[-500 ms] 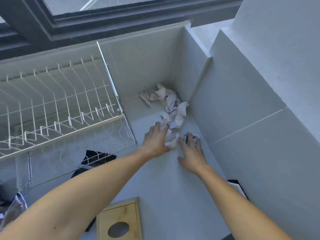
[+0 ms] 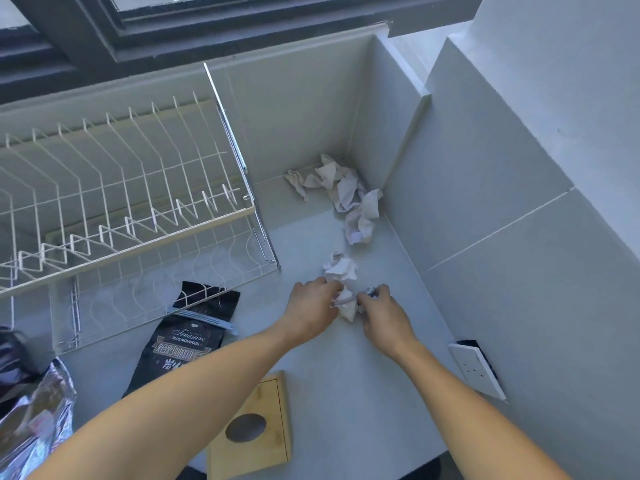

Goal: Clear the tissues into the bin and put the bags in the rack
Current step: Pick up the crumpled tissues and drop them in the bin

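Observation:
Crumpled white tissues [image 2: 346,199] lie piled in the far corner of the grey counter. A smaller clump of tissues [image 2: 341,270] sits nearer, and a tissue wad [image 2: 347,304] is pinched between both hands. My left hand [image 2: 310,306] grips its left side; my right hand [image 2: 382,311] grips its right side, with something small and shiny at the fingertips. A black coffee bag [image 2: 187,337] lies flat by the white wire rack [image 2: 114,188]. A shiny foil bag [image 2: 33,420] lies at the lower left. A wooden bin lid with a round hole [image 2: 251,427] is near the front edge.
Tiled walls close the counter on the right and back. A white wall socket [image 2: 478,370] sits on the right wall. A dark window frame [image 2: 207,26] runs above the rack. A dark object [image 2: 10,355] shows at the far left edge.
Both hands have drawn back from the corner pile toward me, pulling a tissue wad with them. The view has dropped, showing the coffee bag and foil bag.

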